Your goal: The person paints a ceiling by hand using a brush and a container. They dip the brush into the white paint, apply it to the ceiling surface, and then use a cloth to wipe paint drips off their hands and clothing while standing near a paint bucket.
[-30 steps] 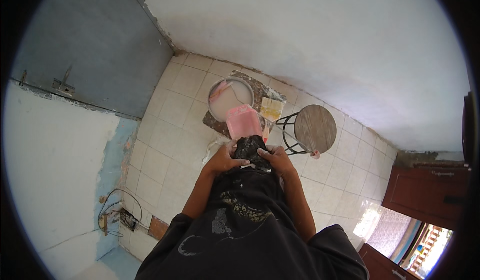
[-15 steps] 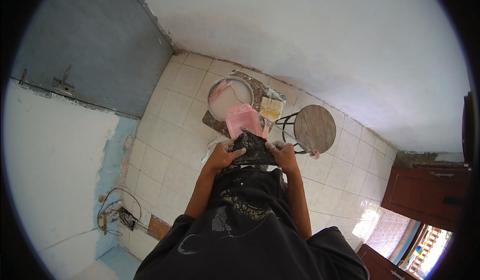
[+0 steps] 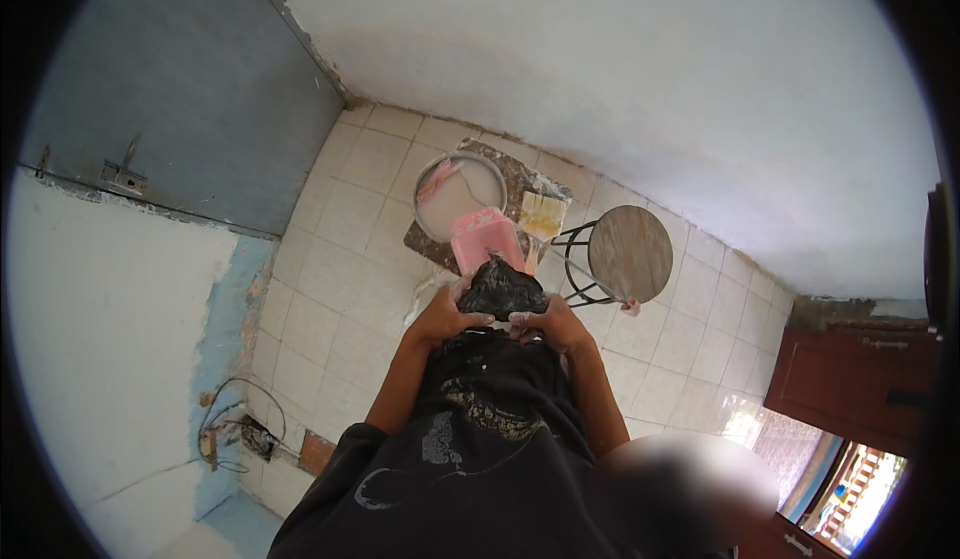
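Note:
Both my hands grip a crumpled black plastic bag (image 3: 502,289) in front of my waist. My left hand (image 3: 442,313) is closed on its left side, thumb pointing inward along the near edge. My right hand (image 3: 556,327) is closed on the opposite side, its thumb near the left one. Bunched up and wrinkled, the bag rises to a small peak at its far side. Just beyond it, lower down, is a pink plastic tray (image 3: 492,244), its near end hidden by the bag.
A round tub (image 3: 418,204) of whitish liquid with a pink item in it stands on a stained board (image 3: 430,249). Right of it lies a wide brush (image 3: 541,217). A round stool (image 3: 630,252) stands further right. A wall (image 3: 640,79) rises beyond; a grey door (image 3: 190,89) is at left.
The bag was stretched flatter between my hands and is now more bunched and rounded. My hands have come closer together, with the right one moving inward and nearer my body.

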The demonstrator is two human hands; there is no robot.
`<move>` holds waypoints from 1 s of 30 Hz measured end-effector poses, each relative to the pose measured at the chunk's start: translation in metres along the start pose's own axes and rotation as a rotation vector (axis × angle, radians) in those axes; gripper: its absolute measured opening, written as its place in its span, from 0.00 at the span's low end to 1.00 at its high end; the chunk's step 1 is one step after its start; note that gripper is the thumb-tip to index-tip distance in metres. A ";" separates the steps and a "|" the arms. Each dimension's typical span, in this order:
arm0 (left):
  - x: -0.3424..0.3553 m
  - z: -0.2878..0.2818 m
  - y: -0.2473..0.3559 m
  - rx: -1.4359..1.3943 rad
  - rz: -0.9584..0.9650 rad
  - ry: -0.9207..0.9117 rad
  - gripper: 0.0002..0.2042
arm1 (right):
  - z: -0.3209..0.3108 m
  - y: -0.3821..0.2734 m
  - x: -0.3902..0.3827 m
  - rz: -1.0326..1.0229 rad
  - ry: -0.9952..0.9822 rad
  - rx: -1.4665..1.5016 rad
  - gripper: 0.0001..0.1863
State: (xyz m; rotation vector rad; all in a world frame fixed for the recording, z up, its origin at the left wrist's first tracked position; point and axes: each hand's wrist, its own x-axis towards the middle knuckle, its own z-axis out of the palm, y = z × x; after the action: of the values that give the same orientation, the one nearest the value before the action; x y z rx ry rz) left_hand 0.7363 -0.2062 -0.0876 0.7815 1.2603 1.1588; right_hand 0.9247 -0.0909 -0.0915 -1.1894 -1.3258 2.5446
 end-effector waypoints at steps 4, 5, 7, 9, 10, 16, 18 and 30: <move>-0.002 0.002 -0.004 -0.246 -0.105 0.051 0.35 | -0.010 0.008 0.005 -0.057 0.066 -0.048 0.13; -0.002 -0.001 -0.007 -0.247 -0.106 0.052 0.35 | -0.011 0.007 0.002 -0.088 0.099 -0.052 0.12; -0.003 -0.007 -0.010 -0.376 -0.163 -0.010 0.34 | -0.019 0.007 0.003 -0.088 0.067 -0.008 0.12; -0.004 -0.007 -0.012 -0.363 -0.154 -0.021 0.33 | -0.022 0.011 0.004 -0.089 0.038 0.037 0.11; -0.004 -0.007 -0.014 -0.350 -0.144 -0.032 0.32 | -0.021 0.013 0.005 -0.085 0.038 0.043 0.11; -0.001 -0.004 -0.026 -0.190 -0.174 0.099 0.23 | 0.002 -0.003 0.003 -0.051 0.024 -0.017 0.15; -0.002 -0.008 -0.023 -0.207 -0.223 0.083 0.20 | -0.001 0.000 0.007 -0.035 0.058 -0.078 0.16; -0.018 -0.007 -0.021 -0.127 -0.251 0.130 0.11 | -0.001 0.004 0.001 0.033 0.214 -0.029 0.18</move>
State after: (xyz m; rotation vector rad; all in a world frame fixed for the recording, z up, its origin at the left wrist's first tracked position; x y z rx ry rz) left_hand 0.7355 -0.2302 -0.1032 0.4454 1.3354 1.0851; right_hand 0.9255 -0.0927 -0.0953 -1.4528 -1.3081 2.3458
